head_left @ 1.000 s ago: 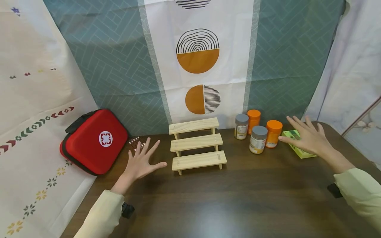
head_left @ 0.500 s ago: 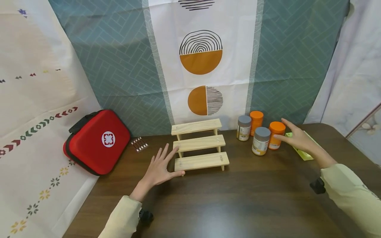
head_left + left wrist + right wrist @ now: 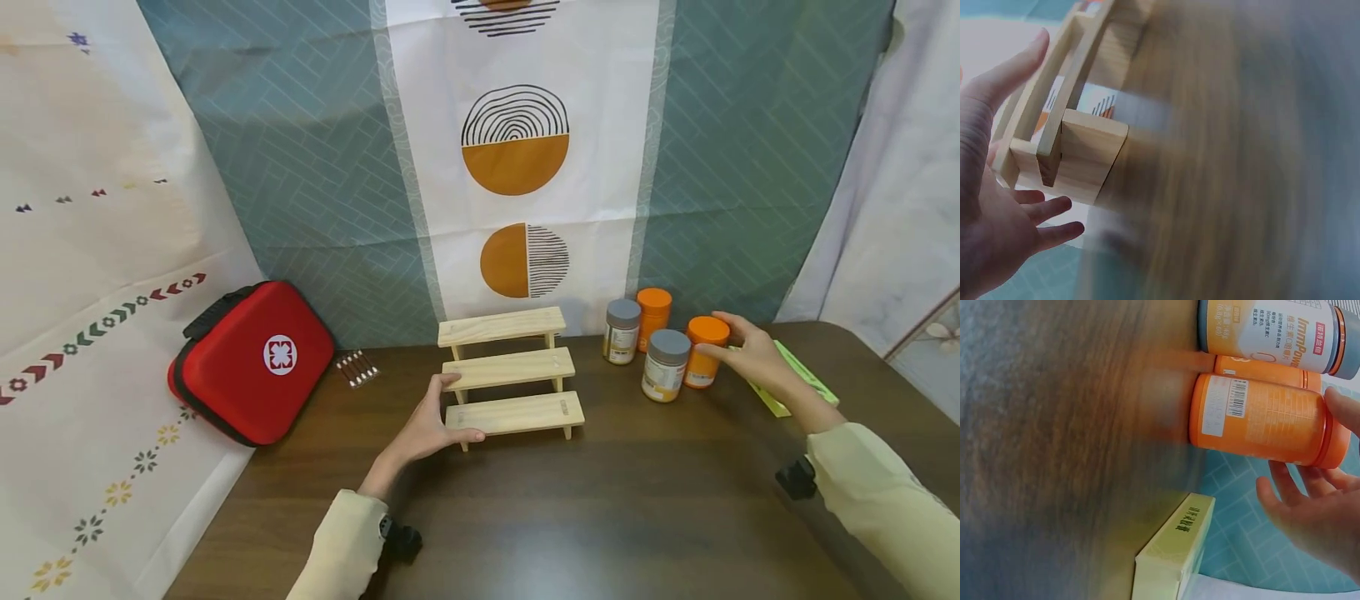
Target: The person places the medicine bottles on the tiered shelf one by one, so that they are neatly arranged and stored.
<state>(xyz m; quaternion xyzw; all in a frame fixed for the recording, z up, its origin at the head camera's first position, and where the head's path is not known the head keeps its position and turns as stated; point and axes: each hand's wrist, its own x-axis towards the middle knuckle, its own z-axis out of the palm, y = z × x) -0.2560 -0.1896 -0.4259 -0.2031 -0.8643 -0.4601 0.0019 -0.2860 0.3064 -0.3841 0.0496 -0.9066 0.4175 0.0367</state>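
A pale wooden three-step rack [image 3: 517, 367] stands in the middle of the table, and my left hand [image 3: 423, 429] is at its left end. In the head view the fingertips overlap the middle step and the thumb lies along the front of the lowest one. The left wrist view shows this hand's fingers [image 3: 1054, 236] spread and fairly straight beside the rack's end. My right hand [image 3: 753, 354] has its thumb on the lid of the front orange jar [image 3: 1260, 419], with the fingertips round the far side. This jar stands upright, touching or close to a grey-lidded jar [image 3: 664, 367].
Behind stand another grey-lidded jar [image 3: 622, 333] and a second orange jar [image 3: 654, 315]. A green-yellow box [image 3: 806, 375] lies right of my right hand. At left are a red first-aid case [image 3: 262, 367] and a small pack of swabs [image 3: 357, 367]. Patterned cloth [image 3: 315, 167] hangs behind.
My left hand has moved right and forward from beside the swabs to the rack's left end. My right hand has moved left from above the box to the front orange jar.
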